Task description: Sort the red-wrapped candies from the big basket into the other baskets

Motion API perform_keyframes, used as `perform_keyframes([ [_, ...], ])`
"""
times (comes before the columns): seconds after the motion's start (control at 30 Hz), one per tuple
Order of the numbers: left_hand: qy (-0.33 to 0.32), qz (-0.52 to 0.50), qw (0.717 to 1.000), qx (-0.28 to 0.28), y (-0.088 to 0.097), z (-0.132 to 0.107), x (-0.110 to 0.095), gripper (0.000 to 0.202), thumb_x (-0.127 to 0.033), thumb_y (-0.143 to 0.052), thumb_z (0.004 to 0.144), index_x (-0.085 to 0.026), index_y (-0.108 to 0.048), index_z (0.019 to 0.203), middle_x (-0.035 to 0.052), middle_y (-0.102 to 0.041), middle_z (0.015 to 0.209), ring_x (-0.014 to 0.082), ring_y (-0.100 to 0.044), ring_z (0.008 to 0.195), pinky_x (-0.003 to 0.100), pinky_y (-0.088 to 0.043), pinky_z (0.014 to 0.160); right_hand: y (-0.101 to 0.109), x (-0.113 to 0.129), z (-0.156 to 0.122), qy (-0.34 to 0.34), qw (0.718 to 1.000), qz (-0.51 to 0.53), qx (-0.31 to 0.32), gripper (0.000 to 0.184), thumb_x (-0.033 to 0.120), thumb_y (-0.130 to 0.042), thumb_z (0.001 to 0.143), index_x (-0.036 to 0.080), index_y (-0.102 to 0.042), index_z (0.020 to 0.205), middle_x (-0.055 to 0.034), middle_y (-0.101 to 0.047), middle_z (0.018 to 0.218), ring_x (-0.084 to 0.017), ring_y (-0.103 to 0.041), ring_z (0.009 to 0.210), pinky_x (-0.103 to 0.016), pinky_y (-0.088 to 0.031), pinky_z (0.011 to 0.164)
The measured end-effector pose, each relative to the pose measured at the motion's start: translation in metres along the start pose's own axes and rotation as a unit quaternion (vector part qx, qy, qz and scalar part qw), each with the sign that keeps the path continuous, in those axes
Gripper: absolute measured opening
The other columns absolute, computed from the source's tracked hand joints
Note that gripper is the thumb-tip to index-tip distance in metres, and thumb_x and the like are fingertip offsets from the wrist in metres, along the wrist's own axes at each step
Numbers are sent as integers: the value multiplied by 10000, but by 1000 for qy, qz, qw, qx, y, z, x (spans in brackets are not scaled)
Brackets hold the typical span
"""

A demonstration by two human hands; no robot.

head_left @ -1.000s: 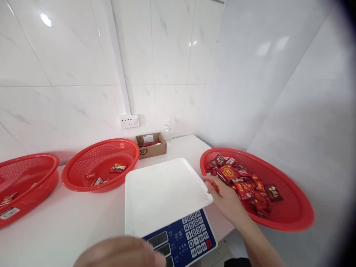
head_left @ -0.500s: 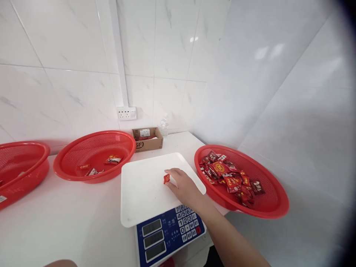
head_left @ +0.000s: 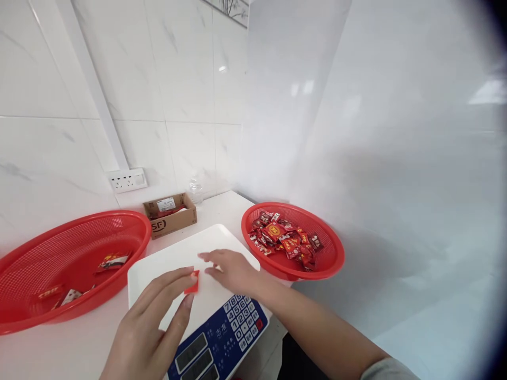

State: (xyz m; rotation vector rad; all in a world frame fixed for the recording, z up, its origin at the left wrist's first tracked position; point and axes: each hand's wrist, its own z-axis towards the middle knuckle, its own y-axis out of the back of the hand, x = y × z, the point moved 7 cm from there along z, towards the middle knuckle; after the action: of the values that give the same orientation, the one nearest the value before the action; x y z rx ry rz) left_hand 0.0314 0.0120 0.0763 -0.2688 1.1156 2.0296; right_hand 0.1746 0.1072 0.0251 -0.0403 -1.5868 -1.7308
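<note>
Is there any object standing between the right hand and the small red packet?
No, nothing visible stands between the right hand and the small red packet; only the white scale tray shows in the gap. The left hand is at the packet's other side.

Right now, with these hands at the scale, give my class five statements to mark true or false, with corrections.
1. The left hand holds a small red packet. True.
2. The right hand is clenched in a fist. False: it is open over the white tray.
3. The right-hand basket is empty. False: it holds wrapped packets.
4. The scale has a red key. True.
5. A power socket is fixed to the wall. True.
</note>
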Motion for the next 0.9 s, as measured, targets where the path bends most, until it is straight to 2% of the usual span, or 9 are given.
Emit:
perform_keyframes([
  [0.1, 30, -3, 1000, 7, -3, 11, 18, 245, -417, -517, 821, -371, -629, 1034, 6, -657, 1128, 225, -656, 942, 167, -470, 319, 48, -48, -2, -97, 994, -3, -52, 342, 308, -495, 887, 300, -552, 1224, 24, -635, 1174, -142, -604, 990, -259, -449, 877],
  [0.17, 53, 8, 999, -1, 3, 14, 31, 263, -465, -505, 811, -351, -640, 1006, 10, -677, 1095, 237, -659, 945, 184, -503, 360, 81, -91, -9, -158, 985, -21, -71, 313, 282, -454, 912, 261, -556, 1207, -15, -622, 1184, -171, -567, 1071, -310, -414, 942],
  [0.23, 68, 25, 997, -7, 10, 16, 42, 282, -504, -498, 802, -351, -640, 992, 2, -696, 1055, 233, -672, 913, 200, -526, 401, 103, -136, -22, -231, 970, -35, -62, 254, 271, -520, 887, 200, -599, 1117, -60, -623, 1145, -213, -559, 1072, -382, -414, 946],
  [0.33, 97, 46, 994, -6, 17, 15, 57, 300, -528, -507, 798, -356, -633, 1010, -11, -712, 1011, 207, -695, 794, 211, -538, 434, 111, -191, -47, -326, 945, -28, -24, 292, 328, -549, 884, 169, -565, 1128, -75, -578, 1156, -205, -578, 995, -420, -483, 850],
  [0.4, 113, 50, 992, -4, 16, 12, 63, 307, -526, -515, 803, -356, -631, 1030, -13, -712, 1012, 203, -696, 795, 209, -539, 450, 104, -211, -61, -363, 932, -4, -4, 316, 335, -543, 889, 169, -544, 1158, -78, -563, 1168, -200, -580, 978, -411, -501, 820],
  [0.57, 130, 29, 991, 3, 4, 7, 66, 302, -540, -507, 807, -342, -646, 989, -15, -713, 963, 191, -687, 770, 199, -513, 425, 82, -225, -70, -374, 922, 86, 46, 297, 347, -537, 892, 164, -568, 1124, -75, -604, 1108, -177, -610, 912, -374, -523, 776],
  [0.7, 165, 25, 986, 24, -1, 7, 61, 333, -569, -490, 801, -334, -643, 981, -26, -709, 967, 180, -677, 774, 191, -494, 427, 85, -229, -56, -341, 928, 140, 57, 388, 430, -533, 870, 192, -564, 1176, -94, -637, 1126, -179, -649, 883, -319, -540, 744],
  [0.8, 195, 19, 980, 26, -1, 6, 57, 332, -563, -485, 809, -331, -633, 992, -32, -699, 986, 173, -669, 808, 179, -460, 413, 87, -228, -41, -314, 939, 128, 61, 406, 441, -549, 845, 200, -579, 1170, -110, -628, 1169, -211, -643, 934, -331, -533, 777],
  [0.9, 201, 4, 979, 38, -5, 6, 56, 348, -580, -484, 802, -333, -636, 994, -32, -694, 1004, 174, -668, 829, 172, -445, 392, 75, -211, -22, -264, 957, 89, 87, 384, 377, -578, 819, 215, -597, 1166, -94, -607, 1219, -237, -593, 1055, -346, -489, 875],
])
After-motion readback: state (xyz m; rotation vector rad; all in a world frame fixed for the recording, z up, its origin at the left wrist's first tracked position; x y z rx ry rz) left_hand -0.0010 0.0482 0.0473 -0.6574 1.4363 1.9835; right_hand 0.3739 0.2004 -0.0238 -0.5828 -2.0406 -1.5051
